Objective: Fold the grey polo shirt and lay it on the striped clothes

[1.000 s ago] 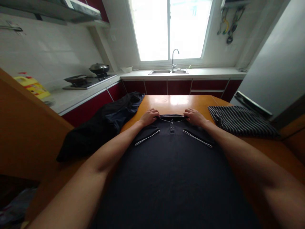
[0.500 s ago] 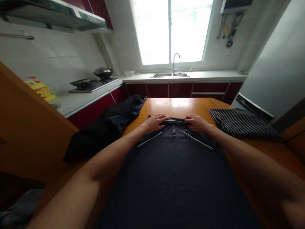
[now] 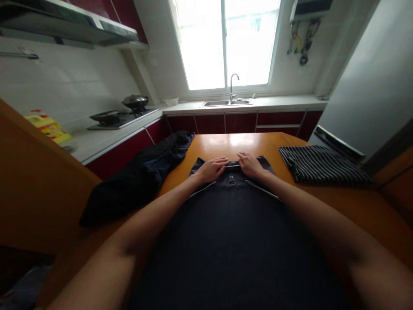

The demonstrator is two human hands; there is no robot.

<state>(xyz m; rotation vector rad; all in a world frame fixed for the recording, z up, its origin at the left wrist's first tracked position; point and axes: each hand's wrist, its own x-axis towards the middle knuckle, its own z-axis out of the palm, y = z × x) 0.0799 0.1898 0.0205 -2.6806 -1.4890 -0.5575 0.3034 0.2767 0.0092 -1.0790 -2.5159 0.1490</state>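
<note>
White-tiled kitchen walls point(image 3: 103, 73) are enclosing the work area, and a bright two-pane window point(image 3: 206, 47) is admitting light from the far side. Closer in, a glossy orange-brown wooden table point(image 3: 209, 142) is supporting three cloth items.

Centrally, a dark navy short-sleeved polo shirt with white piping point(image 3: 238, 241) is lying front side up on the table, its body extending past the lower edge of view. Its straight alignment is apparently keeping both shoulders within equal reach.

Along the left edge, a loose black-and-navy cloth heap point(image 3: 129, 185) is resting apart from the shirt. On the right, a flat folded garment with black and white stripes point(image 3: 325, 165) is also lying apart. Both are presumably occupying the sides to leave the middle for the shirt.

Palm down, the left hand point(image 3: 211, 168) is resting on the shirt's far end, fingers extended close together. Mirroring it, the right hand point(image 3: 251, 165) is pointing forward and inward. Neither hand is visibly pinching cloth; the undersides are remaining hidden. Their paired placement is likely steadying the fabric evenly.

White-edged sleeve hems point(image 3: 201, 190) are angling inward across the chest. Between the hands, a white-trimmed dark collar point(image 3: 234, 167) is showing. Just below, a small pale round button point(image 3: 231, 177) is marking the centre line.
</note>
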